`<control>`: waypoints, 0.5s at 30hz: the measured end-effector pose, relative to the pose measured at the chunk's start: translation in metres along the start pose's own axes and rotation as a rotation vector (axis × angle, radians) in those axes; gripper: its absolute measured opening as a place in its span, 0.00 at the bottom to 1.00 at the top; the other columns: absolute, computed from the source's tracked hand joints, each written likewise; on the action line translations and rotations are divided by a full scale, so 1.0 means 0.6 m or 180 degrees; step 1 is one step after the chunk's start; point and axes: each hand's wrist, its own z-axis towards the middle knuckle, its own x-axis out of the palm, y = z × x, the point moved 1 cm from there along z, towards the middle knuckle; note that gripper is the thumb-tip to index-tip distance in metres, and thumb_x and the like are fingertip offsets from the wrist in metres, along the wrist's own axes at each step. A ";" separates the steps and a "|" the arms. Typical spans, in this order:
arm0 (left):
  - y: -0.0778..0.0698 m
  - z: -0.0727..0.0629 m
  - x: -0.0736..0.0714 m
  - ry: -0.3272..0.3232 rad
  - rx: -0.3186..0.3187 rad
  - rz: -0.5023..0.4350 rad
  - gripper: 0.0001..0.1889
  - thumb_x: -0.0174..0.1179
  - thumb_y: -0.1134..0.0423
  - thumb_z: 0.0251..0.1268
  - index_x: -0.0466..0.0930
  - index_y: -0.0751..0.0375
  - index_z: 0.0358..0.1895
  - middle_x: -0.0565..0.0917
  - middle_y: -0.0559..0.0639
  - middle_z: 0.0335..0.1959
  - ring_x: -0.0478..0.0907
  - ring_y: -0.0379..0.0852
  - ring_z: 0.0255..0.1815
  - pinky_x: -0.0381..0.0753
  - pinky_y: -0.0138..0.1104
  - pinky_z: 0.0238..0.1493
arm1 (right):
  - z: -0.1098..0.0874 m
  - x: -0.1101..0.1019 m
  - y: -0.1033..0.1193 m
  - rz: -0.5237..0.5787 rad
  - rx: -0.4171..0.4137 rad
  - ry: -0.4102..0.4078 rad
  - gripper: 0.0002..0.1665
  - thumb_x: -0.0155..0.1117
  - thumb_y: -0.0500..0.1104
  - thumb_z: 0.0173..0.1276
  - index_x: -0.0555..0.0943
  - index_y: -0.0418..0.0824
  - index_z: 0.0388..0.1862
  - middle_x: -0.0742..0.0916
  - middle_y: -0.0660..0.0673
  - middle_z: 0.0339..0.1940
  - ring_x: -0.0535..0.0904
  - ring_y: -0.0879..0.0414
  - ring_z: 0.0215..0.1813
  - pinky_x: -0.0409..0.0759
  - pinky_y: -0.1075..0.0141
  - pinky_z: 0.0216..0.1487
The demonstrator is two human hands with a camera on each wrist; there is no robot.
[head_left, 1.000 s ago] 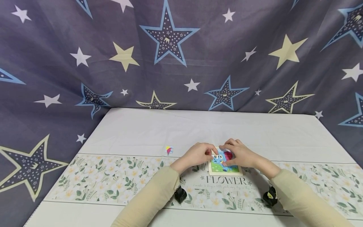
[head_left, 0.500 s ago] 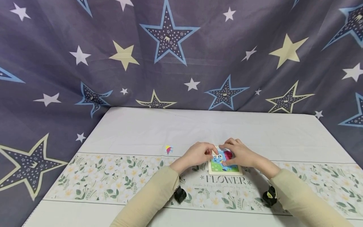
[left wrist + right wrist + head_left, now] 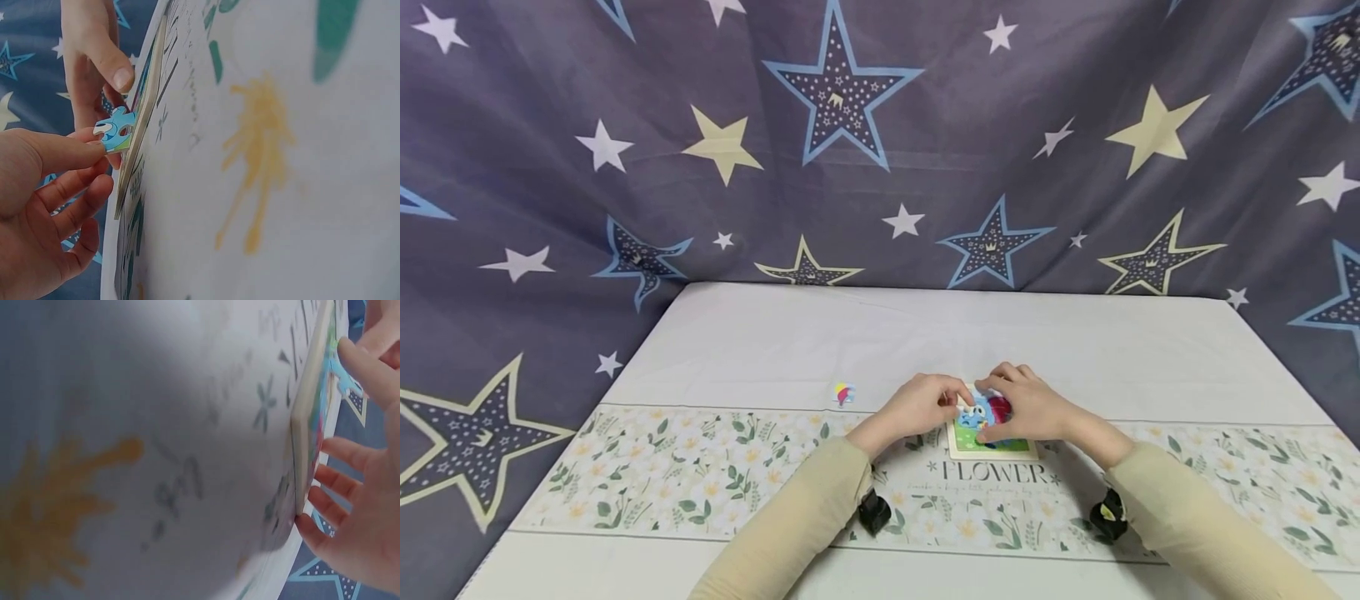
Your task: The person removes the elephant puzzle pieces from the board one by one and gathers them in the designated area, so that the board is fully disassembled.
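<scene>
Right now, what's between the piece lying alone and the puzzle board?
Head view: from the loose piece toward the puzzle board, bare tablecloth, then the left hand, pinching a blue piece (left wrist view).

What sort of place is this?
Probably an indoor tabletop recording setup: star-print backdrop right behind a cloth-covered table, plus a black wrist-worn device at each sleeve cuff.

Starry dk grey-purple curtain (image 3: pixel 820 200) hung behind wht tablecloth (image 3: pixel 955 329), pattern incl. blue-edged stars (image 3: pixel 841 92), yellow stars (image 3: pixel 723 145) & smaller wht stars (image 3: pixel 605 147). Floral band (image 3: pixel 805 492) ran L–R across tablecloth, btwn thin dk lines (image 3: pixel 625 536), w/ green lvs (image 3: pixel 739 477) & orange-yellow blooms (image 3: pixel 967 528); dk "FLOWER" lettering (image 3: pixel 992 473) sat R of ctr, small script (image 3: pixel 966 488) below.
</scene>
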 end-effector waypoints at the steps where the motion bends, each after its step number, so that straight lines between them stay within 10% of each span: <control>1: 0.000 0.000 0.000 0.0006 0.0002 -0.0006 0.10 0.55 0.68 0.61 0.82 0.51 0.41 0.74 0.41 0.24 0.63 0.37 0.17 0.64 0.26 0.22 | 0.001 0.001 0.002 -0.0026 0.0009 -0.0013 0.47 0.66 0.68 0.45 0.72 0.41 0.59 0.72 0.44 0.54 0.65 0.45 0.54 0.69 0.49 0.48; 15: 0.005 0.002 -0.006 -0.0201 -0.0053 -0.0382 0.10 0.55 0.69 0.60 0.82 0.53 0.42 0.75 0.44 0.26 0.67 0.39 0.21 0.66 0.27 0.21 | 0.004 0.004 0.010 -0.0110 0.0131 0.0013 0.47 0.68 0.67 0.43 0.72 0.42 0.57 0.71 0.44 0.53 0.65 0.46 0.53 0.67 0.48 0.48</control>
